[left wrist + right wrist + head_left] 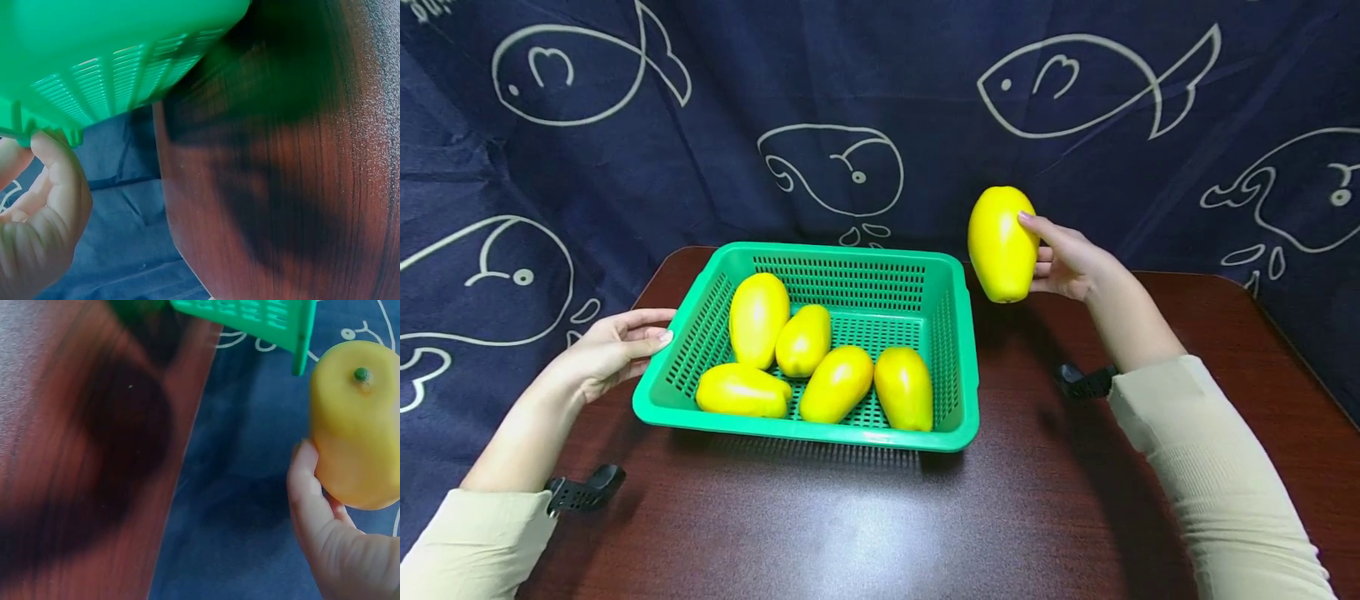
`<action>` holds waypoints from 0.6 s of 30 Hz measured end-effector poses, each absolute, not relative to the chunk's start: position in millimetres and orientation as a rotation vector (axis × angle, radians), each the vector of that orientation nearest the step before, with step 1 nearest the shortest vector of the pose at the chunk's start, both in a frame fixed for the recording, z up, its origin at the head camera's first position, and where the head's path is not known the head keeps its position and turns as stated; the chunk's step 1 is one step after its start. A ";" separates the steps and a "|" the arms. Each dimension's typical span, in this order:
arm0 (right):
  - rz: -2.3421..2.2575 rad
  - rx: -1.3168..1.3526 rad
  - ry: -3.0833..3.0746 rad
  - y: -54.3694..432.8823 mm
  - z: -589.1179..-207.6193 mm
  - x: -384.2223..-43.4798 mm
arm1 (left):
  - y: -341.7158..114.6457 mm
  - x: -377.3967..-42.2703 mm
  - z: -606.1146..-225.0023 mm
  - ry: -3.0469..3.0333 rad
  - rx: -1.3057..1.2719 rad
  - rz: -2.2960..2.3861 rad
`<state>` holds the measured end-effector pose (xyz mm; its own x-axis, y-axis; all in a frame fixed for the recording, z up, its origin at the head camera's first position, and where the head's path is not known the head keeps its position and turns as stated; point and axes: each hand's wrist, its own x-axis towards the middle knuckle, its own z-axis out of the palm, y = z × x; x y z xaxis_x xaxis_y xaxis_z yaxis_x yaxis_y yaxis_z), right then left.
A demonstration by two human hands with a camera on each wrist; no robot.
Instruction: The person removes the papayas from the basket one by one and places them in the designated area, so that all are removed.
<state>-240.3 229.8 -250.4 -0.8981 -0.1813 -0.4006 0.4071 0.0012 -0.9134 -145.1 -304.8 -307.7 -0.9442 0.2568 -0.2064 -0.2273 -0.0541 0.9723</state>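
Observation:
A green plastic basket (958, 350) with slotted walls is on the table, with several yellow papayas (837, 384) lying in its left and front parts. At the basket's left side my left hand (613, 350) pinches the rim; the left wrist view shows the thumb (59, 165) against the green edge. My right hand (1067, 254) holds another papaya (1002, 246) upright in the air, just beyond the basket's right back corner. In the right wrist view a small green stem nub shows on this papaya (356, 434), and some of the fingers are hidden behind it.
The dark red-brown wooden table (737, 517) has a rounded back edge. Behind it hangs a navy cloth (925, 75) with white fish and whale drawings. Black wrist mounts (583, 490) sit at both cuffs.

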 end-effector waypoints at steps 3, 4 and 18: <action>-1.937 0.245 1.890 232.7 -254.8 -240.3 | -305.0 -145.0 -307.5 1.902 0.035 2.063; -1.931 0.249 1.895 233.7 -256.5 -240.3 | -305.1 -144.6 -307.6 1.905 0.038 2.061; -1.971 0.315 1.820 245.7 -284.6 -239.6 | -303.7 -144.5 -307.5 1.897 0.047 2.065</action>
